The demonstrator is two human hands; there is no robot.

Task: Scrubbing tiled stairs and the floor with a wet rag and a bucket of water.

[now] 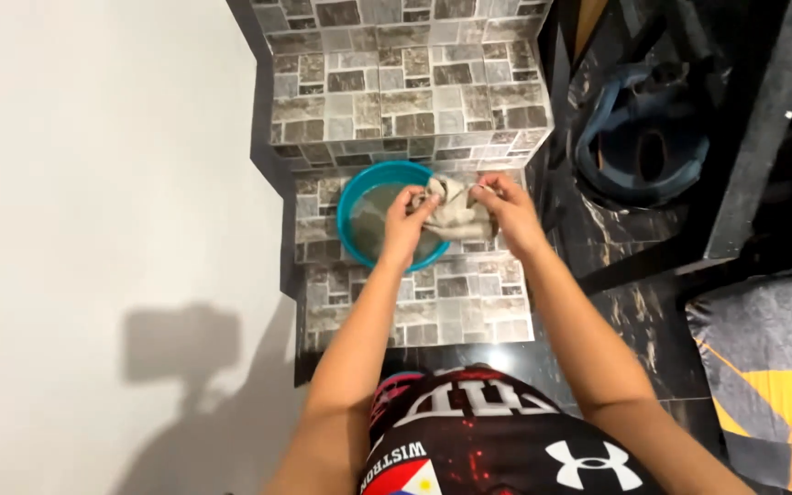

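Observation:
A wet beige cloth hangs bunched between both of my hands, over the right edge of a teal plastic basin. My left hand grips the cloth's left end above the basin. My right hand pinches its right end. The basin holds murky water and stands on a stone-patterned tiled step.
More stone-patterned steps rise behind the basin. A plain white wall fills the left. A dark round helmet-like object lies on the black marble floor at right, beside a dark post. A grey and yellow mat sits at lower right.

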